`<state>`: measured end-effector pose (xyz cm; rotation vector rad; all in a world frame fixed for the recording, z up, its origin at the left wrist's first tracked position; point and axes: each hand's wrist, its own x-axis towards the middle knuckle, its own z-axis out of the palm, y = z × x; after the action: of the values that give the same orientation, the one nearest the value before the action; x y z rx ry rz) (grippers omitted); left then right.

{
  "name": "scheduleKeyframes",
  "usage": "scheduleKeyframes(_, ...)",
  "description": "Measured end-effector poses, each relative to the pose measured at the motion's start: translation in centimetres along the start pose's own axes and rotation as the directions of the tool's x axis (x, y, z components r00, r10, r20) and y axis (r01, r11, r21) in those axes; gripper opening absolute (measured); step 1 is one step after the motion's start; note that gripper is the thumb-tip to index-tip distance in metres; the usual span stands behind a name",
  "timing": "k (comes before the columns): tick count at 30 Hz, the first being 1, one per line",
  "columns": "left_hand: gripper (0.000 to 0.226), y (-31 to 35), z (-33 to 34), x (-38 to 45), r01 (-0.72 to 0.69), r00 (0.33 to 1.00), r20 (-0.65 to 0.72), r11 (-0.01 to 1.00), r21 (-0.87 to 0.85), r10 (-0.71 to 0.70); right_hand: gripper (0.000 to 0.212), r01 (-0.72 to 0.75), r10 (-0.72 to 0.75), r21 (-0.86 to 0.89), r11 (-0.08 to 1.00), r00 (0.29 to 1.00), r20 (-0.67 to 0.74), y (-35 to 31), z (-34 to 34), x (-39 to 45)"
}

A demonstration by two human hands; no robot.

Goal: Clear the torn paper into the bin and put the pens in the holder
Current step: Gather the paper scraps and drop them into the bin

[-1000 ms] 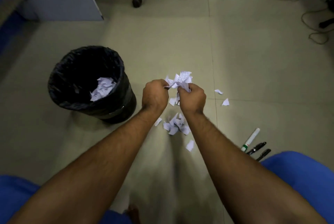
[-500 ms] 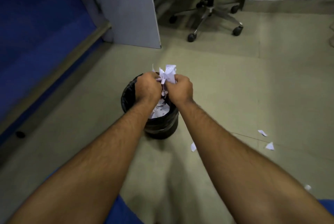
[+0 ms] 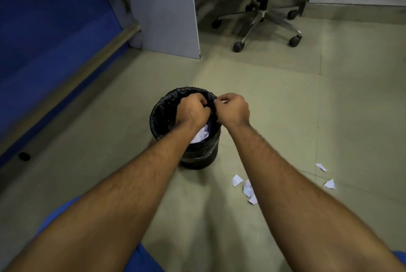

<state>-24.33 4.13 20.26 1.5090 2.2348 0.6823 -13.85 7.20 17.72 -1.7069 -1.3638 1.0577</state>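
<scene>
A black bin (image 3: 162,107) with a black liner stands on the floor at the centre, with white torn paper (image 3: 201,135) lying inside. My left hand (image 3: 192,110) hangs over the bin's opening, fingers curled downward. My right hand (image 3: 234,110) sits at the bin's right rim, fingers curled too. No paper shows in either hand. Several torn scraps lie on the floor to the right of the bin: a cluster (image 3: 247,190) beside my right forearm and two more (image 3: 329,183) farther right. No pens or holder are in view.
An office chair base (image 3: 263,21) on casters stands at the back. A grey partition panel (image 3: 164,8) rises behind the bin, and a blue wall (image 3: 44,41) runs along the left. A small dark object (image 3: 24,156) lies by the wall.
Both hands carried the bunch of torn paper from above the floor pile to over the bin. The bunch that stuck out of my hands is gone from them now.
</scene>
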Motion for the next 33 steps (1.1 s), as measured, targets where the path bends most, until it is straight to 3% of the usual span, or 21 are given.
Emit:
scheduleKeyframes(3, 0.018, 3.1, 1.9, -0.4, -0.110, 0.994, 0.010, 0.990, -0.084, 0.112, 0.017, -0.032, 0.053, 0.142, 0.989, 0.988, -0.147, 1.8, -2.4, 0.6)
scheduleKeyframes(7, 0.025, 6.5, 8.2, -1.5, -0.226, 0.968, 0.086, 0.965, -0.131, 0.238, 0.020, -0.120, 0.156, 0.125, 0.985, 0.932, -0.326, 7.4, -6.6, 0.1)
scheduleKeyframes(12, 0.027, 6.2, 18.8, -5.0, -0.245, 0.909, 0.319, 0.964, -0.107, 0.267, 0.026, -0.283, 0.267, 0.005, 0.959, 0.896, -0.356, 18.6, -9.2, -1.2)
scheduleKeyframes(16, 0.033, 2.3, 25.2, -9.3, -0.329, 0.859, 0.433, 0.942, 0.062, 0.272, 0.031, -0.371, 0.306, -0.158, 0.915, 0.893, -0.329, 27.5, -10.7, -2.8)
scheduleKeyframes(19, 0.067, -0.7, 28.8, -10.7, -0.410, 0.794, 0.555, 0.893, 0.186, 0.248, 0.039, -0.386, 0.243, -0.280, 0.879, 0.868, -0.432, 32.2, -11.5, -4.1)
scheduleKeyframes(21, 0.098, -1.5, 30.5, -11.0, -0.427, 0.716, 0.667, 0.885, 0.185, 0.206, 0.057, -0.364, 0.138, -0.378, 0.851, 0.851, -0.507, 34.5, -12.0, -4.1)
scheduleKeyframes(23, 0.115, -2.0, 32.1, -11.3, -0.531, 0.643, 0.742, 0.810, 0.251, 0.192, 0.074, -0.407, 0.124, -0.444, 0.799, 0.833, -0.540, 35.9, -12.9, -2.9)
scheduleKeyframes(25, 0.123, -2.6, 33.0, -11.7, -0.622, 0.615, 0.764, 0.717, 0.316, 0.196, 0.085, -0.476, 0.209, -0.496, 0.726, 0.840, -0.500, 36.6, -13.7, -1.2)
scheduleKeyframes(28, 0.128, -3.3, 33.9, -11.9, -0.628, 0.609, 0.769, 0.710, 0.318, 0.195, 0.093, -0.505, 0.325, -0.561, 0.656, 0.860, -0.394, 37.9, -14.2, 1.5)
scheduleKeyframes(33, 0.131, -2.8, 33.9, -11.7, -0.615, 0.610, 0.772, 0.722, 0.317, 0.181, 0.081, -0.261, 0.249, -0.747, 0.612, 0.960, -0.131, 37.0, -12.8, 3.4)
